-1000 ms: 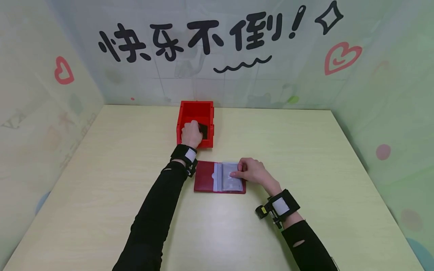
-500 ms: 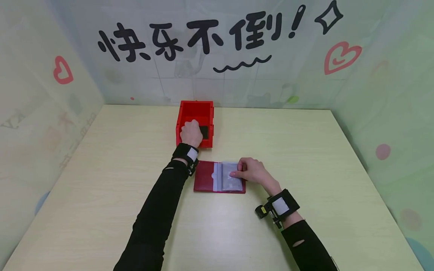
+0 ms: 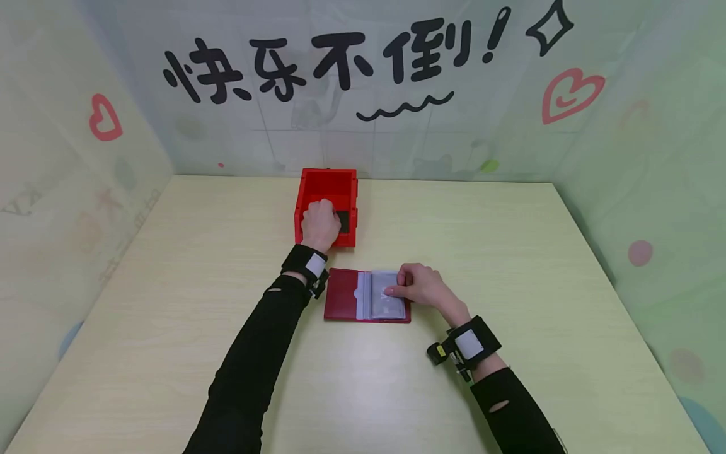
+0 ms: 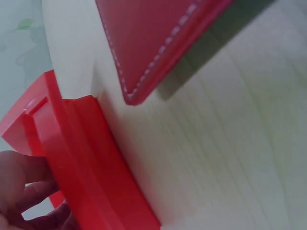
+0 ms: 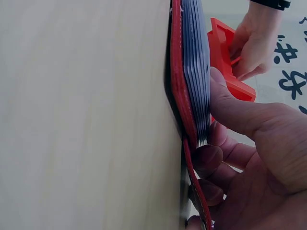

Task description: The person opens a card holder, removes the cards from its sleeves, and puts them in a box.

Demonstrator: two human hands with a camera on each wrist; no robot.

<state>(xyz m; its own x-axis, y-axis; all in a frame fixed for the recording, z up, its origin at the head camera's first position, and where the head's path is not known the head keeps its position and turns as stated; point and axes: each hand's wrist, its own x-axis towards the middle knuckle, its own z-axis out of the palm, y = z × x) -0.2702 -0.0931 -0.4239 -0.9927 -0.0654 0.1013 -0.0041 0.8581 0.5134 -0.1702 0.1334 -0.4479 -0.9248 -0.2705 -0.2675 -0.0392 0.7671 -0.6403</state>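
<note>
- Head view: pale wood-grained table [image 3: 170, 353]; unfolded card holder with smooth red leather-like covers [image 3: 341, 295] lies near its middle, just in front of an open-topped red plastic bin [image 3: 330, 179], a gap between the two.
- Stack of clear plastic sleeves [image 3: 388, 309] fills the right half of the card holder; the left cover is mostly bare red.
- Right hand [image 3: 422, 285]: pinching the card holder at its right side. Right wrist view shows the thumb against the sleeves, fingertips at the red cover on the opposite face.
- Left hand [image 3: 320, 224]: reached into the bin over its near edge, fingers curled inside. Cannot tell whether anything is grasped; the fingertips are hidden from above.
- Dark flat rectangular item [image 3: 343, 222] inside the bin, just right of the left hand; partly covered, contact unclear.
- Left wrist view: white stitching along the red cover's edge.
- Both forearms in black sleeves [image 3: 244, 378], each wrist wearing a black band [image 3: 482, 340] with a white patch.
- Behind the table, pale printed backdrop [image 3: 363, 148] with black Chinese characters.
</note>
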